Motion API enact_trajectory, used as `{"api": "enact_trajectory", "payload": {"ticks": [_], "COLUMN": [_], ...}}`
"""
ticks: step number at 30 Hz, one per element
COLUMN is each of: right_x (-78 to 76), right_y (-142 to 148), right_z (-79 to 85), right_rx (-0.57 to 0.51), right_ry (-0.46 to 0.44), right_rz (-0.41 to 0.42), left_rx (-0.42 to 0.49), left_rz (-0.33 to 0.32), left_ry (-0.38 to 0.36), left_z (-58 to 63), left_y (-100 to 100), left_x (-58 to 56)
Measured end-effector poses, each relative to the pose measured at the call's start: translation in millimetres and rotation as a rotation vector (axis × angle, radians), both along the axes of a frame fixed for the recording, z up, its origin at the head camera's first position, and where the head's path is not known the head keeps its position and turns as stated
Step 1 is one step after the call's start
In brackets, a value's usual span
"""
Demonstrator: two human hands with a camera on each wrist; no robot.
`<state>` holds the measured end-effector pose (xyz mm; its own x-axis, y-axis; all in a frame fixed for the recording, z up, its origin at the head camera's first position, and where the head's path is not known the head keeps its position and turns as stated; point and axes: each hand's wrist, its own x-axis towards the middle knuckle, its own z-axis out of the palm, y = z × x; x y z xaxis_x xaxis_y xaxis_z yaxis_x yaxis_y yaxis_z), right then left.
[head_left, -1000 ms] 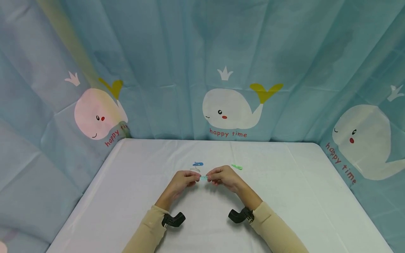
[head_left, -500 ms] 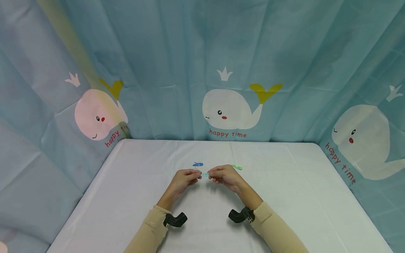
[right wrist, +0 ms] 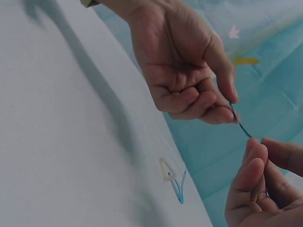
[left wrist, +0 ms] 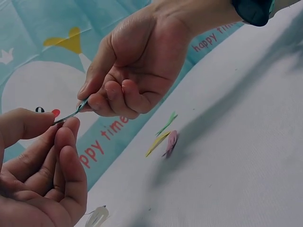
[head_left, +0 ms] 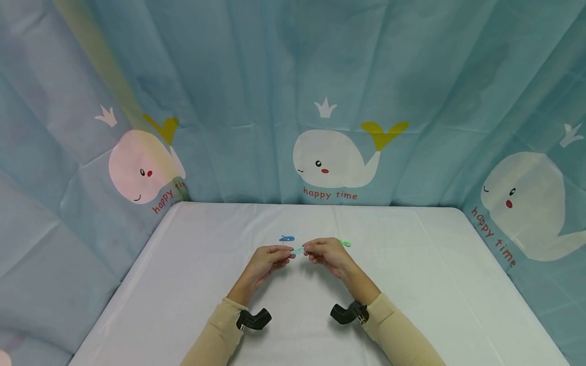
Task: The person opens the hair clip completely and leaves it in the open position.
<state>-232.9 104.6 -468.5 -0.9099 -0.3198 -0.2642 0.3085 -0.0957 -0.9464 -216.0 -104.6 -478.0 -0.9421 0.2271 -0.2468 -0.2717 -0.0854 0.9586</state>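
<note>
A teal snap hair clip [head_left: 298, 250] is held up over the white table between both hands. My left hand [head_left: 266, 263] pinches one end of it between thumb and fingers. The other end sits in the pinch of my right hand [head_left: 327, 255]. Seen edge-on in the left wrist view, the hair clip [left wrist: 71, 115] looks thin and slightly bent, its ends covered by fingertips. Beyond the hands lie a blue hair clip [head_left: 287, 238] and a green hair clip [head_left: 345, 243], the green one partly hidden by my right hand.
Near the green clip, a yellow hair clip [left wrist: 157, 144] and a purple hair clip [left wrist: 171, 143] lie close together. A whitish hair clip [right wrist: 166, 169] lies beside the blue one. A blue whale-print curtain [head_left: 256, 162] hangs behind the white table [head_left: 183, 284].
Both hands have risen slightly away from me and a little to the right with the teal hair clip. It has turned from level to a slant, right end higher.
</note>
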Motion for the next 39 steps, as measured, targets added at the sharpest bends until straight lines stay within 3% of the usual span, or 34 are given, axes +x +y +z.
{"api": "enact_trajectory", "payload": {"ticks": [23, 39], "right_x": [2.3, 1.5], "right_y": [-0.6, -2.7], "right_z": [-2.8, -4.7], "right_rx": [-0.001, 0.011], "right_ry": [0.013, 0.002], "right_rz": [0.014, 0.029], "left_rx": [0.127, 0.111], "left_rz": [0.002, 0.008], "left_ry": [-0.062, -0.047], "left_z": [-3.4, -6.4], "left_y": [0.1, 1.6], "left_x": [-0.6, -1.0]}}
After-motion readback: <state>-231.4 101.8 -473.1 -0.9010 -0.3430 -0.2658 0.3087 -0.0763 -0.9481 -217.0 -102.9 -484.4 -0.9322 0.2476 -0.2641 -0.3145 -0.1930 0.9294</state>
